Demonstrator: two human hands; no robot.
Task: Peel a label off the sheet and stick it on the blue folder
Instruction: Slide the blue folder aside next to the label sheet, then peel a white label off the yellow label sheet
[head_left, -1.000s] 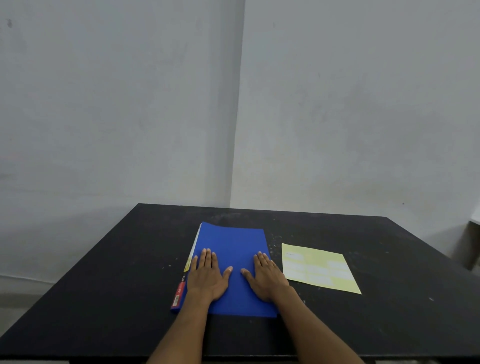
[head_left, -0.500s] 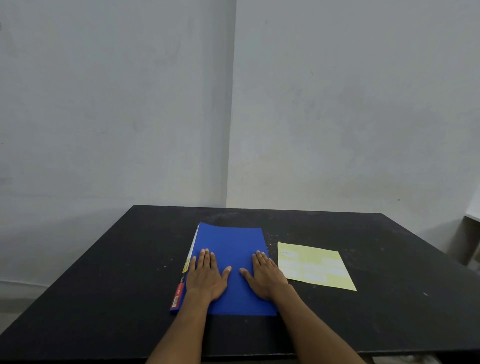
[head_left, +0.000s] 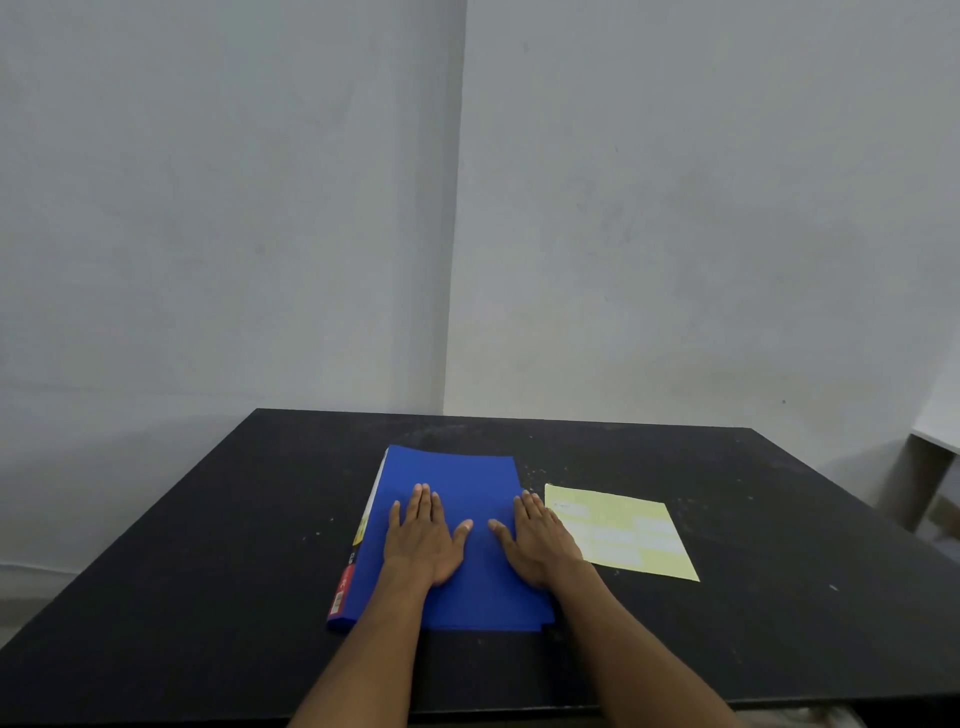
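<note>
A blue folder (head_left: 457, 478) lies flat in the middle of the black table (head_left: 208, 545), its spine with a red and yellow sticker on the left. My left hand (head_left: 423, 540) rests palm down on the folder's left half, fingers spread. My right hand (head_left: 537, 545) lies palm down on the folder's right edge, holding nothing. Just right of the folder lies a pale yellow label sheet (head_left: 628, 532) with white labels on it, its left edge close to my right hand's fingers.
Grey walls meet in a corner behind the table. A pale piece of furniture (head_left: 930, 457) stands off the table's right side. Small white specks dot the table top near the folder's far right corner.
Both hands stay flat on the folder. The view has shifted slightly; the right hand sits a little further right, at the folder's edge.
</note>
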